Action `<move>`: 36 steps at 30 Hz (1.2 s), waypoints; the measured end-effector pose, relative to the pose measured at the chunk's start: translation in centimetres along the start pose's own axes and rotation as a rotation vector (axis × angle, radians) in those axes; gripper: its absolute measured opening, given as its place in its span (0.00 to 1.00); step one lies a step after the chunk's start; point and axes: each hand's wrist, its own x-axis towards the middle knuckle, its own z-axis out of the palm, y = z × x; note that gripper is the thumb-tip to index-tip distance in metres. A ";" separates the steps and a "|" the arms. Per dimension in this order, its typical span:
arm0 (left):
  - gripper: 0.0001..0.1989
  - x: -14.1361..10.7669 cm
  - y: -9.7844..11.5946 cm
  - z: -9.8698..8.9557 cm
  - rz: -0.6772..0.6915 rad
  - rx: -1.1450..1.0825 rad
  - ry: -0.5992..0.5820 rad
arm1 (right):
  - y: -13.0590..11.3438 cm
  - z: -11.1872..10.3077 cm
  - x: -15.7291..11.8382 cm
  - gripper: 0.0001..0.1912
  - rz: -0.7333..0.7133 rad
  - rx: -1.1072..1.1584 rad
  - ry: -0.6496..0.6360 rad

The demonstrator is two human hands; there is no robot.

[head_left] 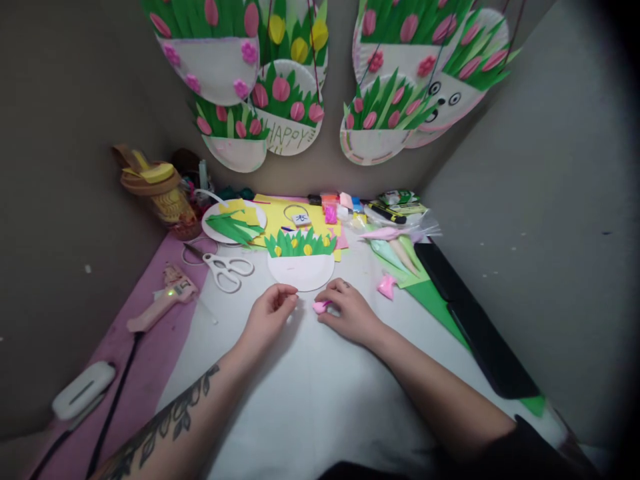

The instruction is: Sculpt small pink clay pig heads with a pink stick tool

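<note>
In the head view, my right hand (349, 309) is closed around a small bright pink lump (321, 307), which looks like soft modelling clay. My left hand (270, 308) has thumb and fingertips brought together close to the craft's lower edge; whatever lies between them is too small to make out. Just beyond both hands lies a paper plate craft (301, 270), white below, with green paper grass (301, 248) and small yellow flowers along its top. Another pink lump (387, 286) rests on the table to the right of my right hand.
White scissors (226, 268) and a pink glue gun (167, 297) with a lit green light lie left. A plate (213, 230) bears green paper strips. Piping bags (393, 252) and a black device (480, 327) lie right. Finished plate crafts (377, 148) hang at the back wall.
</note>
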 end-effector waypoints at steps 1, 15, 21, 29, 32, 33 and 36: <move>0.10 0.0 0.0 -0.1 -0.001 0.007 -0.012 | 0.1 0.0 0.0 0.14 0.000 0.004 0.000; 0.14 -0.2 0.2 -0.5 -0.019 0.085 -0.063 | 0.5 -0.1 0.1 0.16 0.011 0.064 -0.009; 0.14 -0.1 0.2 -0.6 -0.016 0.119 -0.073 | 0.5 -0.3 0.1 0.15 0.015 0.032 -0.001; 0.14 0.1 -0.1 -0.5 0.002 0.137 -0.046 | -0.2 -0.2 0.1 0.11 -0.018 0.007 -0.011; 0.14 0.1 -0.1 -0.5 0.001 0.143 -0.039 | -0.9 0.1 0.0 0.10 -0.031 -0.008 -0.036; 0.14 0.1 -0.1 -0.5 -0.001 0.142 -0.037 | -1.1 0.3 0.0 0.10 -0.032 -0.020 -0.047; 0.14 0.1 0.1 -0.4 -0.011 0.134 -0.035 | -1.3 0.7 0.0 0.11 -0.036 -0.042 -0.069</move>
